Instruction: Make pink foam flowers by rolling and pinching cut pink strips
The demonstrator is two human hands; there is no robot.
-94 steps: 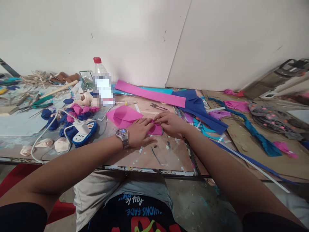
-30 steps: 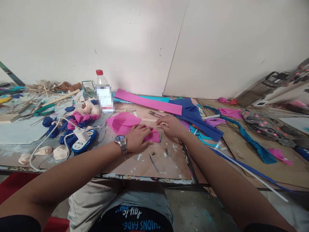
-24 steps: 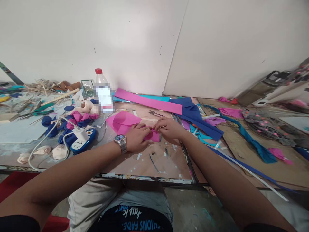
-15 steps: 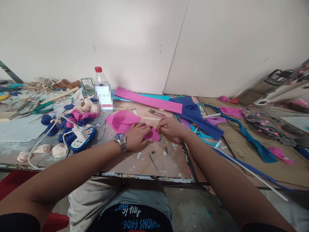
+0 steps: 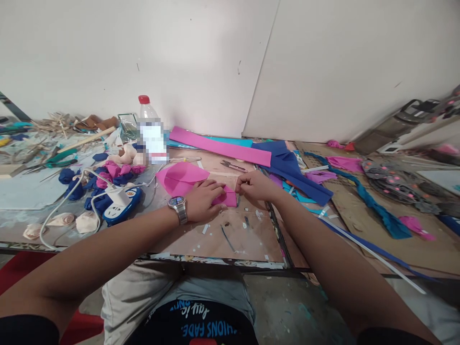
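My left hand [image 5: 204, 199], with a watch on the wrist, lies over a pink crepe-paper sheet [image 5: 183, 177], fingers stretched out flat. Part of the sheet sticks out to the right of that hand as a narrower, folded-looking piece. Just beyond this piece's right end is my right hand [image 5: 256, 185], its fingers curled together; whatever they pinch is hidden. Small thread snips [image 5: 233, 166] lie behind the two hands. Farther back, a long folded pink strip [image 5: 219, 146] rests across light-blue and dark-blue paper [image 5: 287, 165].
To the left are a blue power socket [image 5: 122, 206] with a white cable, fabric-like rosettes [image 5: 115, 172], green-handled pliers [image 5: 61, 158] and a red-capped bottle [image 5: 144, 108]. Cardboard [image 5: 352, 206] with a teal twisted strip [image 5: 381, 211] lies right. A white wall stands behind.
My right hand has shifted slightly right, away from the pink paper's end. My left hand stays flat on the sheet. The whole view has shifted a little.
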